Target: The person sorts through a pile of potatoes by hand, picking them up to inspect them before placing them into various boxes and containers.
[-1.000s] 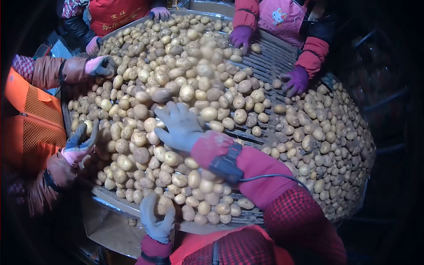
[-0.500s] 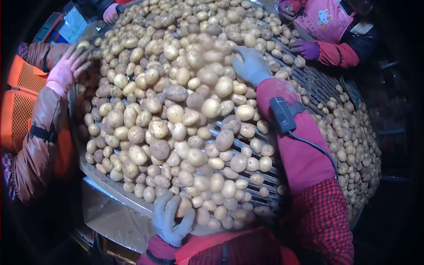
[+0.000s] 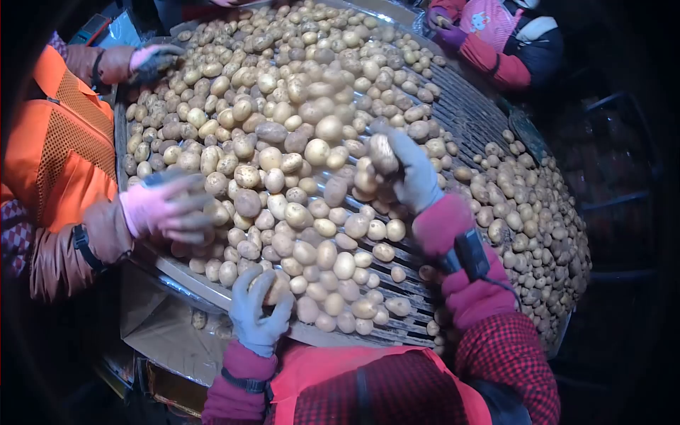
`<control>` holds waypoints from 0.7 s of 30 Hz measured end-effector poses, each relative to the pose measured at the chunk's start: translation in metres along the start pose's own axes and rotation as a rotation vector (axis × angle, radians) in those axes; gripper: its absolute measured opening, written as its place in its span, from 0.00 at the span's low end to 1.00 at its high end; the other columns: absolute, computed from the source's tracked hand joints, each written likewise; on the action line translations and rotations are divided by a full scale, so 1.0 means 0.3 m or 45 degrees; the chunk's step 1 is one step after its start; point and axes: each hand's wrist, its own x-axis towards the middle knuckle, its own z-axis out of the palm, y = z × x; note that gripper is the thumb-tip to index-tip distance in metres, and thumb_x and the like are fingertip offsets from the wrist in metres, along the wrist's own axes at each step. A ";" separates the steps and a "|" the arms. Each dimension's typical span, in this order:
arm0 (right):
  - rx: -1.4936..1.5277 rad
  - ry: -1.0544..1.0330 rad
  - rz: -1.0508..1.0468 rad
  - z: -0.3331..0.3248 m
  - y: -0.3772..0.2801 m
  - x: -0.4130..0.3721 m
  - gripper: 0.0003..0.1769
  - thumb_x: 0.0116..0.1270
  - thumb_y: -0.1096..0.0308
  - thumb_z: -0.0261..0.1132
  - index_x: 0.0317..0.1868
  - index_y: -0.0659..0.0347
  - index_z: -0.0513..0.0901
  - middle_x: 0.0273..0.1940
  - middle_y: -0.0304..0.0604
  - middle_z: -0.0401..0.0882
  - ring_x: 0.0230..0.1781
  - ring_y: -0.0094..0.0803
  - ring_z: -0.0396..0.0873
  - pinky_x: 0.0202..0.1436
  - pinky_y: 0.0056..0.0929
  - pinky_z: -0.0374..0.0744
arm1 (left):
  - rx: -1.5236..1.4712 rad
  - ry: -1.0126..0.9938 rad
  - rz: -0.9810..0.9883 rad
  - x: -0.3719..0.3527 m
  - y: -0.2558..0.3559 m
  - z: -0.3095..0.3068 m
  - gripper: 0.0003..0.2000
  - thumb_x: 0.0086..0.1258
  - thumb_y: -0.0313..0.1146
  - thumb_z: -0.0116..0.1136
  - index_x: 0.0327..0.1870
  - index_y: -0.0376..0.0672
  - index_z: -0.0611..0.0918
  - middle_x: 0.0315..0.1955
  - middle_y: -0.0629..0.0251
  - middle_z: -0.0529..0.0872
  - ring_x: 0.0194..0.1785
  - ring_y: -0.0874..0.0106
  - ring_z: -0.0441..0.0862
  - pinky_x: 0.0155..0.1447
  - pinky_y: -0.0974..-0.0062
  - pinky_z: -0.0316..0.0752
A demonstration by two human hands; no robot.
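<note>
Many potatoes cover a slatted metal table. My left hand, in a grey glove, is at the near edge with its fingers curved around a brownish potato. Above the middle right of the pile is my right hand, also gloved in grey, with a potato held between thumb and fingers. More potatoes lie just below and left of that hand, on the slats.
At the left, a person in an orange vest reaches over the pile with two gloved hands, one blurred. Another person in a pink apron stands at the far right. A cardboard box sits below the table's near left edge.
My right hand has drawn back toward me and now holds a potato. My left hand has stayed by the near edge. The left person's nearer hand has moved over the potatoes; the view has shifted.
</note>
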 end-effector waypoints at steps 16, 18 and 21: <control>-1.047 -0.710 -0.656 0.224 0.300 -0.442 0.24 0.77 0.58 0.58 0.67 0.61 0.79 0.61 0.54 0.81 0.66 0.47 0.77 0.71 0.42 0.73 | -1.731 -0.756 -1.018 -0.048 0.120 0.070 0.35 0.75 0.66 0.57 0.71 0.46 0.76 0.58 0.64 0.84 0.57 0.69 0.84 0.58 0.67 0.80; -1.083 -0.700 -0.831 0.202 0.334 -0.431 0.24 0.77 0.57 0.58 0.67 0.60 0.79 0.63 0.53 0.80 0.68 0.49 0.75 0.73 0.45 0.71 | -1.838 -0.763 -1.061 -0.063 0.117 0.102 0.38 0.74 0.68 0.56 0.72 0.45 0.75 0.61 0.62 0.83 0.61 0.67 0.83 0.63 0.63 0.79; -1.243 -0.624 -0.881 0.209 0.270 -0.448 0.26 0.77 0.54 0.59 0.69 0.58 0.79 0.67 0.52 0.78 0.69 0.51 0.74 0.74 0.46 0.70 | -1.916 -0.630 -1.003 -0.028 0.178 0.146 0.41 0.74 0.69 0.56 0.75 0.43 0.71 0.69 0.59 0.77 0.72 0.63 0.75 0.75 0.58 0.71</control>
